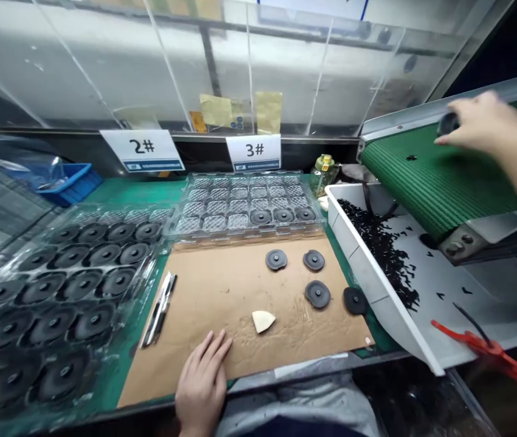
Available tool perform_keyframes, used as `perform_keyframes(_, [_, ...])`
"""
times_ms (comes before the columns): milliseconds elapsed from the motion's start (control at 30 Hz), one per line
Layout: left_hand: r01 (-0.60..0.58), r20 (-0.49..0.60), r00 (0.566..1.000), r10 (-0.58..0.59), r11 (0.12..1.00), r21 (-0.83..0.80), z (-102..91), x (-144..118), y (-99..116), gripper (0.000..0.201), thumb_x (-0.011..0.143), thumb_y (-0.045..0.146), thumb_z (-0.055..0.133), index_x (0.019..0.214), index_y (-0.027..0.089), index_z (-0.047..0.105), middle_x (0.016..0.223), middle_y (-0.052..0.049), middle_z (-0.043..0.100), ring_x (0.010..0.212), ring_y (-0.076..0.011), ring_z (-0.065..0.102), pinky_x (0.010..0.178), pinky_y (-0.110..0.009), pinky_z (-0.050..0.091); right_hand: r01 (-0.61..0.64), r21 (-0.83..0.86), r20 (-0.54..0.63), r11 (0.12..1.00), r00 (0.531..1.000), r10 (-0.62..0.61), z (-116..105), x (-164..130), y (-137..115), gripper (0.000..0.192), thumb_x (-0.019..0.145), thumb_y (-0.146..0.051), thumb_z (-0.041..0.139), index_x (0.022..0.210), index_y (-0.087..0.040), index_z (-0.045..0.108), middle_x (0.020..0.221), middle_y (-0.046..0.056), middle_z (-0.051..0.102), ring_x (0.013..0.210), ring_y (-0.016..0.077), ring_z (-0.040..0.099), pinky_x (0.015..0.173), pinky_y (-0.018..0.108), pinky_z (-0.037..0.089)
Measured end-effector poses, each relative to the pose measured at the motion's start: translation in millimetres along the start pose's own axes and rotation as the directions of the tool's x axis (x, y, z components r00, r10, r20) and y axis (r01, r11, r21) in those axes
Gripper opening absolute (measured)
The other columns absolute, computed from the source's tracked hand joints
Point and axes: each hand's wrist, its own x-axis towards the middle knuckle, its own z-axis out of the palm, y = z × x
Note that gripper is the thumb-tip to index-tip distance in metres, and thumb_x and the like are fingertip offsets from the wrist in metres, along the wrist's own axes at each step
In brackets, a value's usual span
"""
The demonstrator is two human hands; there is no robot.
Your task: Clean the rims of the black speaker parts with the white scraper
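Note:
My right hand [486,121] reaches over the green conveyor belt [426,164] with its fingers closed on a black disc [448,124], slightly blurred. Flat on the near edge of the brown cardboard sheet [212,273] rests my left hand [203,376], fingers stretched out and holding nothing. Just beyond it lies a cream wedge-shaped piece [262,321]. Toward the right of the cardboard are several dark round discs with a small central knob, among them a grey disc [317,294] and a blacker disc [355,300] at the edge.
A clear tray [215,223] behind the cardboard holds three discs in its front row. Another clear tray [140,273] at left is largely filled. Pens [160,309] lie on the cardboard. The white bin [376,303] contains black scraps; red-handled pliers [490,352] rest by its near edge.

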Motion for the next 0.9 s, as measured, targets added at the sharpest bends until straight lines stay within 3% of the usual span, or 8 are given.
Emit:
perform_keyframes(100, [0.245,0.066,0.969,-0.237,0.951,-0.189,-11.3,8.6,15.7,0.028,0.086,0.015,0.045,0.100,0.024,0.067,0.112,-0.005,0.067,0.113,-0.0267,0.056,0.097,-0.047,0.042,0.088,-0.157,0.075,0.984,0.994,-0.077,-11.0,-23.2,-59.1,0.081,0.068,-0.058,0.020,0.091,0.002,0.069,0.134,0.021,0.045,0.107,0.0454,0.048,0.072,0.048,0.035])
perform_keyframes(167, [0.311,0.100,0.950,-0.295,0.924,-0.221,-23.0,14.4,33.2,0.027,0.090,0.019,0.041,0.107,0.021,0.063,0.110,-0.007,0.067,0.111,-0.0233,0.058,0.094,-0.042,0.047,0.358,0.047,0.268,0.933,0.895,-0.357,-13.9,-79.6,-116.9,0.086,0.065,-0.067,0.025,0.108,-0.005,0.066,0.119,0.012,0.061,0.097,0.0340,0.059,0.072,0.040,0.039])
perform_keyframes(233, [0.336,0.159,0.940,-0.302,0.900,-0.278,-36.3,18.6,57.2,0.034,0.091,0.022,0.045,0.125,0.024,0.049,0.120,-0.007,0.062,0.111,-0.0190,0.058,0.093,-0.035,0.049,0.395,0.307,0.344,0.866,0.802,-0.488,-12.5,-161.5,-177.0,0.077,0.064,-0.068,0.054,0.127,-0.024,0.055,0.117,0.007,0.065,0.096,0.0289,0.064,0.077,0.035,0.047])
perform_keyframes(333, [0.075,0.177,0.983,0.046,0.780,-0.621,-53.5,20.9,96.0,0.074,0.078,0.036,0.067,0.140,0.028,0.027,0.134,-0.012,0.051,0.123,-0.0253,0.049,0.102,-0.041,0.042,0.091,0.637,0.517,0.765,0.686,-0.512,3.8,-283.9,-247.1,0.066,0.066,-0.056,0.069,0.125,-0.031,0.055,0.117,0.008,0.065,0.099,0.0288,0.065,0.082,0.040,0.057])
perform_keyframes(467, [-0.157,0.190,0.891,0.411,0.674,-0.722,-61.9,14.7,120.5,0.085,0.078,0.033,0.067,0.144,0.035,0.015,0.134,-0.011,0.052,0.127,-0.0266,0.044,0.104,-0.045,0.038,-0.499,0.698,0.709,0.514,0.583,-0.398,47.0,-374.0,-287.8,0.043,0.074,-0.054,0.060,0.110,-0.032,0.064,0.109,0.007,0.069,0.100,0.0302,0.065,0.085,0.044,0.055])
perform_keyframes(567, [-0.044,0.320,0.871,0.373,0.707,-0.706,-61.7,3.9,113.5,0.069,0.085,0.023,0.059,0.143,0.034,0.023,0.137,-0.009,0.049,0.128,-0.0247,0.043,0.103,-0.041,0.039,-0.589,0.708,0.706,0.390,0.616,-0.350,70.8,-398.3,-305.1,0.043,0.077,-0.061,0.047,0.109,-0.038,0.063,0.101,0.005,0.071,0.097,0.0335,0.066,0.081,0.048,0.055])
perform_keyframes(733, [0.229,0.416,0.904,0.096,0.714,-0.662,-67.2,-16.0,89.1,0.077,0.080,0.025,0.064,0.144,0.031,0.021,0.138,-0.010,0.047,0.127,-0.0264,0.044,0.104,-0.043,0.040,-0.493,0.714,0.686,0.498,0.637,-0.353,78.3,-399.9,-347.0,0.043,0.085,-0.055,0.032,0.119,-0.040,0.053,0.087,0.003,0.072,0.090,0.0301,0.068,0.072,0.042,0.058])
perform_keyframes(900, [0.526,0.452,0.849,-0.274,0.526,-0.668,-78.7,-23.7,75.3,0.065,0.080,0.021,0.064,0.136,0.035,0.034,0.141,-0.006,0.043,0.127,-0.0230,0.043,0.107,-0.041,0.037,-0.423,0.736,0.667,0.529,0.585,-0.461,76.1,-371.1,-383.6,0.034,0.089,-0.050,0.039,0.110,-0.029,0.057,0.079,0.000,0.069,0.072,0.0196,0.067,0.065,0.028,0.055])
